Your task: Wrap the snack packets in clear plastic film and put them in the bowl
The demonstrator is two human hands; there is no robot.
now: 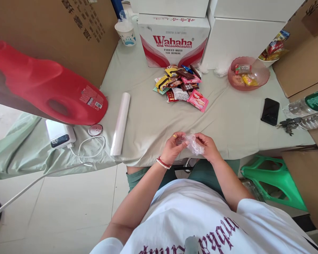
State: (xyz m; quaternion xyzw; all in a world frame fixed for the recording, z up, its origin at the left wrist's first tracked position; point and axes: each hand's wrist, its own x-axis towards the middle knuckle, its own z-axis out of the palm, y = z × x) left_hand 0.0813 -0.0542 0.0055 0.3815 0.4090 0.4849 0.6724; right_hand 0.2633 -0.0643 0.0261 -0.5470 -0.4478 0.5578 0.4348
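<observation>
My left hand (173,146) and my right hand (208,146) meet at the near edge of the table, both pinched on a small crumpled clear plastic bag (193,143) held between them. A bead bracelet circles my left wrist. Beyond the hands, a heap of wrapped snacks (181,86) lies on the grey-green cloth, a pink wafer packet (197,100) at its near side. A roll of clear plastic bags (120,123) lies to the left of my hands.
A Wahaha water carton (173,40) and white boxes stand at the back. A pink bowl (262,76) holds snacks at right, near a black phone (270,111), keys and bottles (311,111). A red jug (45,86), power bank (59,134) and cable lie left. A green stool (272,180) stands below right.
</observation>
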